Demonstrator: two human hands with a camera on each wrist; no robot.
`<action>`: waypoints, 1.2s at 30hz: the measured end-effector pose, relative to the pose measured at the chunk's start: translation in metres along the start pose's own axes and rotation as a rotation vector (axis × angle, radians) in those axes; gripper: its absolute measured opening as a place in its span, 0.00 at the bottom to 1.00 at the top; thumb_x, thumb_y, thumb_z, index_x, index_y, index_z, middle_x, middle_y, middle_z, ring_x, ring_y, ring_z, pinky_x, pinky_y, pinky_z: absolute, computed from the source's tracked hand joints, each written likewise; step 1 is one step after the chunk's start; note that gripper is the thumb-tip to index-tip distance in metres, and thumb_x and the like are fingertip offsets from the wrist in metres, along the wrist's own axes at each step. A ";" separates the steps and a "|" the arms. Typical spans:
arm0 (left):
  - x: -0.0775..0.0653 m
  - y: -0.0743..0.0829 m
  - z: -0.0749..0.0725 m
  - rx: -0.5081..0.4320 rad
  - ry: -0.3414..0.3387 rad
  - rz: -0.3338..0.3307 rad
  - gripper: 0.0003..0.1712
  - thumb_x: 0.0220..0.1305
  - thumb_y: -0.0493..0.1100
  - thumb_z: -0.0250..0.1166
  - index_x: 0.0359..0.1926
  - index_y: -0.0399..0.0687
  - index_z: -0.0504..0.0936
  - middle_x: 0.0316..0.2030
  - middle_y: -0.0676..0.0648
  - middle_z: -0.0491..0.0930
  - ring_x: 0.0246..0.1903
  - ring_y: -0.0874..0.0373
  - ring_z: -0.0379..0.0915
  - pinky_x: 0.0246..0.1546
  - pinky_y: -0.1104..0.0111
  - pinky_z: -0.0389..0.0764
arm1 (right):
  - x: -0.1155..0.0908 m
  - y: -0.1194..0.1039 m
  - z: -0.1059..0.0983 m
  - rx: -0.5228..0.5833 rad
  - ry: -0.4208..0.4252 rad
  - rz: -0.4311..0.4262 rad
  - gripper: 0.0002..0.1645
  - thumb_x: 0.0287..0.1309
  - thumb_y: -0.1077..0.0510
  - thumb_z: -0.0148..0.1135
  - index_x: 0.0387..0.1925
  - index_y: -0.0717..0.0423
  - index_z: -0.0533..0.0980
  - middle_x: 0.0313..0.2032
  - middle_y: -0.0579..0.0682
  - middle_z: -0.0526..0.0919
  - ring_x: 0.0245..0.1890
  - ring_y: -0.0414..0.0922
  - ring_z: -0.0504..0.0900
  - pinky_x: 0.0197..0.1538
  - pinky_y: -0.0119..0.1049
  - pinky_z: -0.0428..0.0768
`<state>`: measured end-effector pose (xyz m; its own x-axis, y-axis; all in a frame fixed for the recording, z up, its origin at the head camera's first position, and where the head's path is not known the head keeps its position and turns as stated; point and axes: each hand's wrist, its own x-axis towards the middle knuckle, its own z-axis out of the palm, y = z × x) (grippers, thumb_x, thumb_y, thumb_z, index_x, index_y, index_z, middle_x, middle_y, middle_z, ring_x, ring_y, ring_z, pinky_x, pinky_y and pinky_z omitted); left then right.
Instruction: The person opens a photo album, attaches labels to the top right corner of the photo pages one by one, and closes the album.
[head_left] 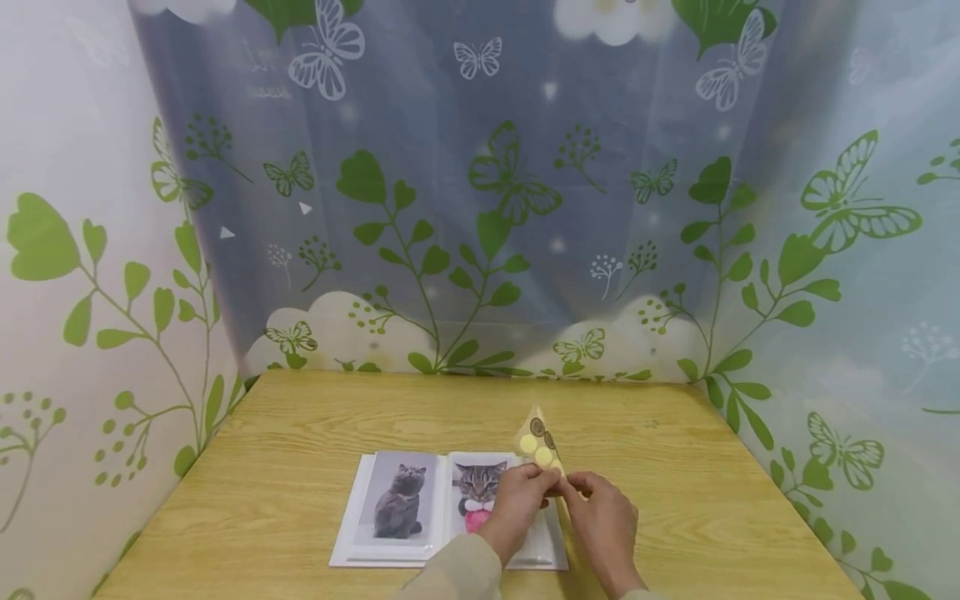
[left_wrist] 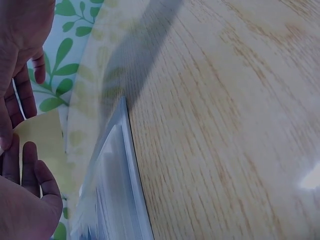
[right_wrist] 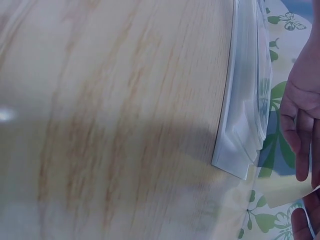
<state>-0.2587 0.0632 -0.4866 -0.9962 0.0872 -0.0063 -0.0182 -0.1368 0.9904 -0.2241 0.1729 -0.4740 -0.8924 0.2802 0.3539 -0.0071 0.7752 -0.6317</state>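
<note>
A sheet of round stickers (head_left: 542, 454), with pale yellow circles and brown ones at its folded-looking edge, stands tilted above the album's right side. My left hand (head_left: 517, 504) pinches its lower end between thumb and finger. Close against it, my right hand (head_left: 603, 521) grips the same end, its fingertips nearly touching the left ones. Beneath the left hand lies an open photo album (head_left: 348, 533) with clear sleeves. A grey cat photo (head_left: 399, 504) fills the left page, and a tabby cat photo (head_left: 480, 483) on the right page is partly covered by my left hand.
The wood-grain table (head_left: 247, 500) extends around the album on all sides. Hanging sheets printed with leaves and butterflies (head_left: 465, 250) enclose the table at the back and both sides.
</note>
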 end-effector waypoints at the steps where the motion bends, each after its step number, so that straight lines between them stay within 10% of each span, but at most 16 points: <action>1: 0.000 -0.001 0.000 0.001 -0.002 0.002 0.12 0.66 0.37 0.62 0.36 0.27 0.84 0.31 0.38 0.87 0.33 0.52 0.83 0.34 0.65 0.78 | 0.000 0.000 0.000 -0.002 0.002 0.000 0.13 0.61 0.48 0.67 0.37 0.53 0.87 0.37 0.51 0.89 0.40 0.52 0.85 0.47 0.54 0.73; 36: 0.001 0.000 -0.009 0.004 -0.045 0.020 0.12 0.66 0.40 0.64 0.36 0.31 0.83 0.28 0.42 0.85 0.31 0.53 0.83 0.33 0.65 0.79 | 0.008 0.013 -0.010 0.286 -0.105 0.225 0.15 0.65 0.52 0.63 0.40 0.60 0.86 0.39 0.54 0.88 0.37 0.46 0.81 0.37 0.37 0.76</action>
<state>-0.2603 0.0541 -0.4878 -0.9914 0.1293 0.0195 0.0019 -0.1347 0.9909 -0.2269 0.1906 -0.4721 -0.9272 0.3544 0.1216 0.0815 0.5074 -0.8578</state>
